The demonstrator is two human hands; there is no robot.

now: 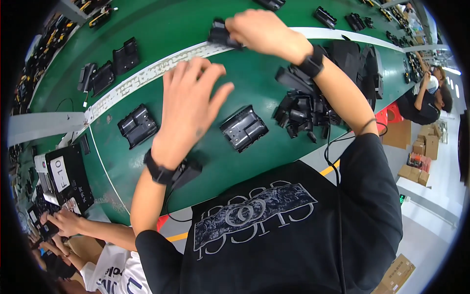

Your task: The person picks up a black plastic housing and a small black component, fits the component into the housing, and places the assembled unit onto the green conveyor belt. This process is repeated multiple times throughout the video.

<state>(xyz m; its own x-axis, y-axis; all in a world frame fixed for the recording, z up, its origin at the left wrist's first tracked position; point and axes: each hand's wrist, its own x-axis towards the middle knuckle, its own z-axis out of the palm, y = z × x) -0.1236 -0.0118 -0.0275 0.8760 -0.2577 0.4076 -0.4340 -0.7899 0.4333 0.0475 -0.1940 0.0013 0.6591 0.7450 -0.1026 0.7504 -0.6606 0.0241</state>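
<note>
Shirt (254, 240): pale lettering and a dark mottled panel. Black box (78, 183) at left wears a white label (59, 174), dark characters. Right hand (262, 33) pinches a black part (220, 36) over the white strip (147, 73); fingertips partly hidden. Left hand (191, 98): fingers spread, thumb apart, above green table (215, 164); contact can't be told. Open green between left shell (138, 126) and middle shell (245, 128). Pile (301, 112) crowds beside right forearm. Near table edge skirts the shirt.
</note>
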